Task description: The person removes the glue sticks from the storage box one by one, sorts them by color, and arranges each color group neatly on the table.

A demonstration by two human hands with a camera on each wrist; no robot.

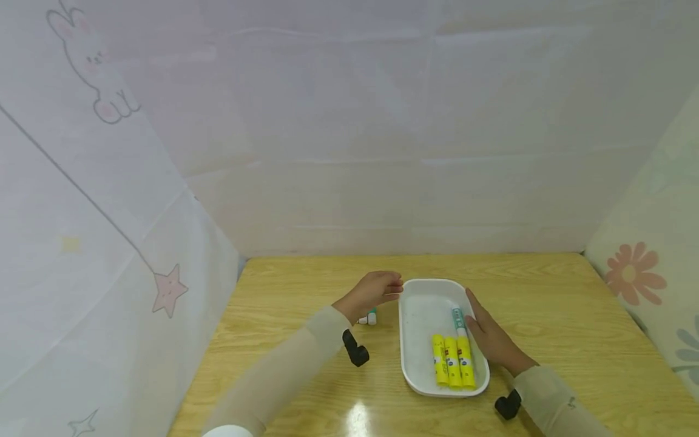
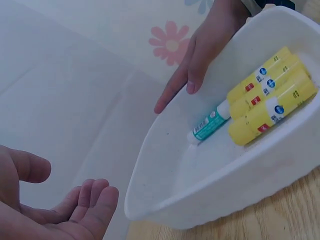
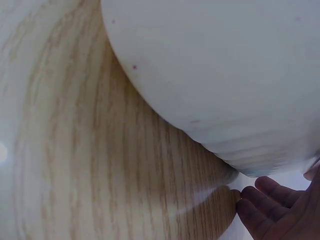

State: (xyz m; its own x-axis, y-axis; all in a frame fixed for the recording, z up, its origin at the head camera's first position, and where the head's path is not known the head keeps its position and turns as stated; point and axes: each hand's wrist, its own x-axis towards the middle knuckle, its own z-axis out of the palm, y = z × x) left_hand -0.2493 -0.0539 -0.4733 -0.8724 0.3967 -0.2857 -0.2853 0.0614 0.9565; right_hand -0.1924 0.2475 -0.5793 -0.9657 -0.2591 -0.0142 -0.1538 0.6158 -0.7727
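Observation:
A white plastic tray lies on the table, with three yellow glue sticks side by side at its near end. A teal-and-white glue stick rests beyond them, along the right wall. My right hand holds the tray's right side, thumb over the rim and fingers along the outside. By the far left corner is my left hand, its fingers slightly bent and nothing in them. In the left wrist view, a small gap separates these fingertips from the tray.
Small white-and-teal cylinders lie left of the tray, partly hidden by the left wrist. The wooden table ends at a pale cloth wall behind. Patterned cloth also hangs at both sides.

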